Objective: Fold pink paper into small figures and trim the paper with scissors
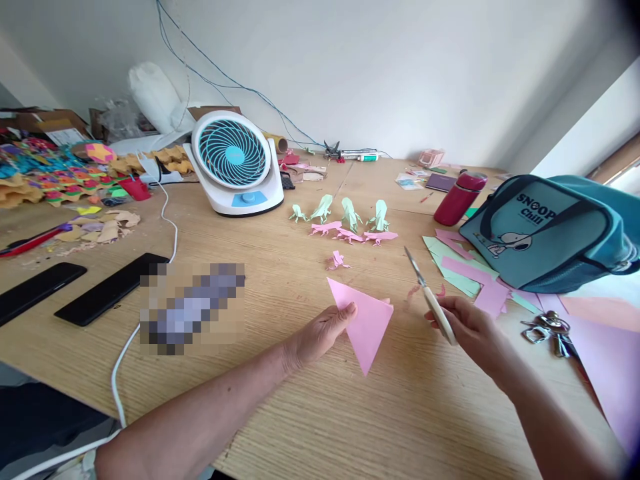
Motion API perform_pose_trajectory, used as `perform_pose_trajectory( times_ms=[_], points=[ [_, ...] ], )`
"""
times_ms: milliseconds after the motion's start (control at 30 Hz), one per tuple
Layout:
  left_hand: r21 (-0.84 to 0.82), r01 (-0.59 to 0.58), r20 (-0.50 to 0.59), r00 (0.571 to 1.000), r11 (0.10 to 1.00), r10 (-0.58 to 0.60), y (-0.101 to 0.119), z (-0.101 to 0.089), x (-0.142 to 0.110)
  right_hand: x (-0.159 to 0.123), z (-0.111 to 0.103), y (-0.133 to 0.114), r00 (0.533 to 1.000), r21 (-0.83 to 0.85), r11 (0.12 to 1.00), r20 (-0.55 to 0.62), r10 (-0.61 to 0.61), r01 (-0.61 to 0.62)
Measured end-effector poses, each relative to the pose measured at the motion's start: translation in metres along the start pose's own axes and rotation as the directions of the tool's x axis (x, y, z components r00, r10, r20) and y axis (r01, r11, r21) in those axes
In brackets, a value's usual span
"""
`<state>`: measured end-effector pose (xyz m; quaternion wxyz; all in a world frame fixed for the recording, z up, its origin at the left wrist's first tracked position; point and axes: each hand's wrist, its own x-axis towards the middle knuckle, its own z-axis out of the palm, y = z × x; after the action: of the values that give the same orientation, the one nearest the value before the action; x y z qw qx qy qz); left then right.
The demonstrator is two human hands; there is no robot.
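Note:
My left hand (327,330) pinches a folded pink paper triangle (369,320) between thumb and fingers, one corner pointing down toward me. To its right, my right hand (463,323) is closed round the cream handle of a pair of scissors (423,283), its metal blades pointing up and away. The scissors are apart from the paper. Just beyond the triangle stands a small pink folded-paper figure (338,261). Behind it are several pink figures (350,235) in a row, then several light green ones (351,215).
A white fan (233,160) stands at the back left. At right are a teal bag (540,230), a red bottle (460,199), keys (550,327), paper scraps (465,270) and pink sheets (607,360). A white cable (120,367) runs past black slabs (113,288) and a blurred-out object (195,310).

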<state>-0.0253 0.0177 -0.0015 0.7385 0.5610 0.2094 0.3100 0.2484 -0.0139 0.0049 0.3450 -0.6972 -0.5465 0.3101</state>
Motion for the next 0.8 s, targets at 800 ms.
perform_pose_trajectory(
  times_ms=[800],
  points=[
    [0.125, -0.053, -0.353, 0.931, 0.991, 0.094, -0.006, -0.002, 0.01, -0.036, 0.071, -0.036, 0.994, 0.704, 0.703, 0.03, 0.108, -0.098]
  ],
)
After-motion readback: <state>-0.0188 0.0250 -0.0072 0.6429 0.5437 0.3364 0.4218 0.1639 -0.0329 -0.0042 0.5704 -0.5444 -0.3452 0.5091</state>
